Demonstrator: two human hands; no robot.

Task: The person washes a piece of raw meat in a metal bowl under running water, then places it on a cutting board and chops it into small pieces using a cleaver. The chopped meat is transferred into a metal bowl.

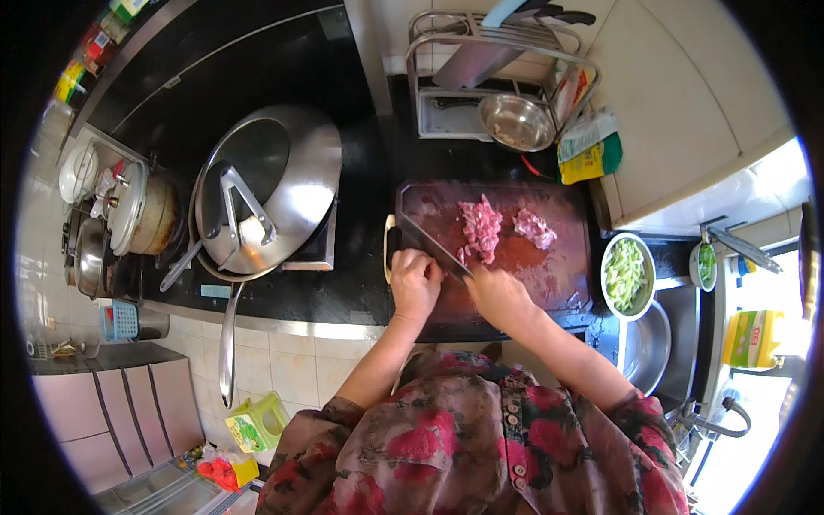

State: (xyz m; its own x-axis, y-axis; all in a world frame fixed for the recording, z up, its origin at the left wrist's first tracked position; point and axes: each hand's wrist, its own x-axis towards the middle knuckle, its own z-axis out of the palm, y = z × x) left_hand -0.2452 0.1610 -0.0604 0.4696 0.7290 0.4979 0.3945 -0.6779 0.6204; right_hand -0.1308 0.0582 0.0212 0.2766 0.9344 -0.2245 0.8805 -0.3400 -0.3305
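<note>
My right hand (501, 297) grips a cleaver (432, 243); its handle is hidden in the fist. The blade slants up and left over the left part of a reddish-brown cutting board (560, 270), seen nearly edge-on. Close by the blade, my left hand (415, 282) has curled fingers with thumb and forefinger together. Whether anything is between them is hidden. A larger pile of cut raw meat (480, 226) lies on the board just beyond my right hand. To its right sits a smaller heap of meat (534, 228).
Left of the board, a lidded wok (309, 167) stands on the stove, its long handle (228, 347) jutting past the counter edge. A bowl of chopped green vegetables (624, 275) sits to the right, near the sink (682, 341). Behind are a knife rack (502, 45) and a metal bowl (517, 121).
</note>
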